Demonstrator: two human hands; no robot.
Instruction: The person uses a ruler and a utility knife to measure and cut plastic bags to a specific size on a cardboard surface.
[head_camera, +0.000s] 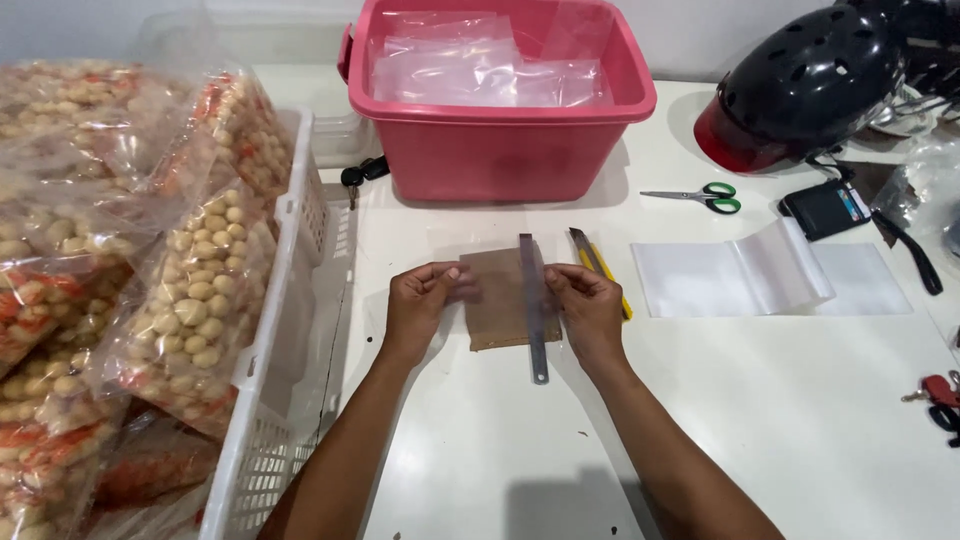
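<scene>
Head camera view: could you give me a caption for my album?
Two hands, left and right, hold a clear bag over brown board under a ruler.

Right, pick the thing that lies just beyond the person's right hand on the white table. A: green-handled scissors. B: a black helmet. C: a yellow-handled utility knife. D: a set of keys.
C: the yellow-handled utility knife lies on the table right beside the right hand, next to the metal ruler; the green-handled scissors lie farther off toward the black helmet.
</scene>
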